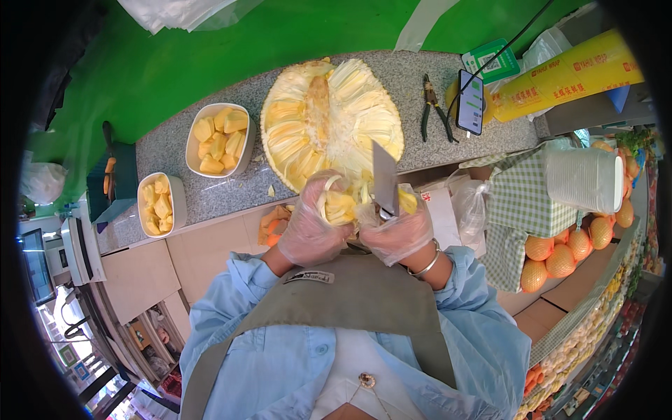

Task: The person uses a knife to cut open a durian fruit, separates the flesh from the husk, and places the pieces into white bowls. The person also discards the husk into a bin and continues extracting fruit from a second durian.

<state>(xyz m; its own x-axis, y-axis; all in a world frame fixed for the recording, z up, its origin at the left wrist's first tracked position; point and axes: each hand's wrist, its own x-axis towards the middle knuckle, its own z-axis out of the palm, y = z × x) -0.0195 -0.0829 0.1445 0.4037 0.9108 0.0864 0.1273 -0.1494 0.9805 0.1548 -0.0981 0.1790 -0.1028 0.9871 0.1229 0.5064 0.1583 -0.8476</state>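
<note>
A large cut jackfruit lies on the granite counter, its fibrous yellow flesh facing up. Just in front of its near edge, my left hand, in a clear plastic glove, grips a piece of yellow jackfruit flesh. Close beside it, my right hand, gloved too, is closed around a knife whose broad metal blade points up and away from me. Some yellow flesh also shows by the right fingers. Two white tubs, a larger one and a smaller one, hold jackfruit pieces at the left.
Pliers and a phone with a black cable are right of the fruit, near a yellow roll of plastic wrap. Stacked clear containers stand on checkered cloth, beside netted round fruit. A dark green box with handled tools is far left.
</note>
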